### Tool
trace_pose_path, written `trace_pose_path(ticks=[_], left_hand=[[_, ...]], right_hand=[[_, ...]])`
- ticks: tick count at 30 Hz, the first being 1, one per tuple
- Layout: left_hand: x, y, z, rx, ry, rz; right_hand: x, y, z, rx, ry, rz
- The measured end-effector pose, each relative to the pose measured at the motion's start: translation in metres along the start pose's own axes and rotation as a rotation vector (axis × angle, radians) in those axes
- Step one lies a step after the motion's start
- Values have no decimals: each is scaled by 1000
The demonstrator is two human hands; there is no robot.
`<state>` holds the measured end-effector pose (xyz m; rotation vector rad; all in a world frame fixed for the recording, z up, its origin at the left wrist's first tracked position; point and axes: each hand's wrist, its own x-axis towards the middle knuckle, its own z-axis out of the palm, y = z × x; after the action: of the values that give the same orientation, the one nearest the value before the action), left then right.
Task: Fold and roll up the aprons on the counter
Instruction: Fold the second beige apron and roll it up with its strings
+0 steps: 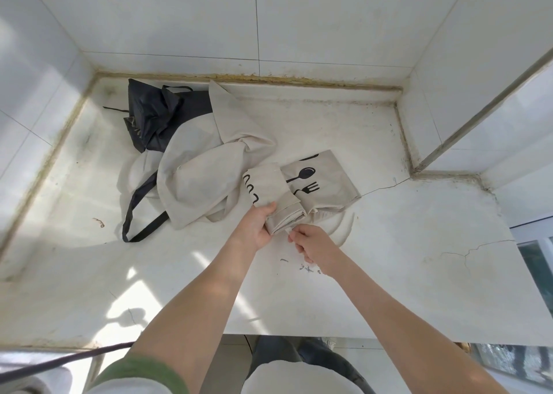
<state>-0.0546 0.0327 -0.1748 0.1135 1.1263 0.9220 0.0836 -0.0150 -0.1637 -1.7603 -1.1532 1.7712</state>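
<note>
— Where's the printed apron (317, 181)?
— Mid-counter (419, 259), half rolled, spoon and fork showing. The left hand (254, 226) has its fingers (267, 209) curled round the roll's near end; the right hand (314, 247) pinches the cloth beside it.
— And the rest?
— Crumpled beige cloth (194, 166) touching its left side, a dark apron (155, 118) bunched behind.

Glossy white wall tiles (179, 19) enclose the corner, with a yellowed, stained sealant strip (269, 78) along their base. A thin dark cable (59, 360) crosses the lower left. A white window frame (529, 229) shows at right.
</note>
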Motion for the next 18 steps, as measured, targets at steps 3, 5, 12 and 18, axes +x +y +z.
trace_pose_path(ticks=[3,5,12,18], left_hand=[[0,0,-4,12,7,-4],[1,0,-5,25,15,4],[6,2,-12,255,60,88],[5,3,-22,381,45,110]], right_hand=[[1,2,-6,-158,-36,-28],[-1,-1,-4,-226,-133,-39],[6,-7,-12,-647,478,-648],[28,23,-35,-1178,-10,-502]])
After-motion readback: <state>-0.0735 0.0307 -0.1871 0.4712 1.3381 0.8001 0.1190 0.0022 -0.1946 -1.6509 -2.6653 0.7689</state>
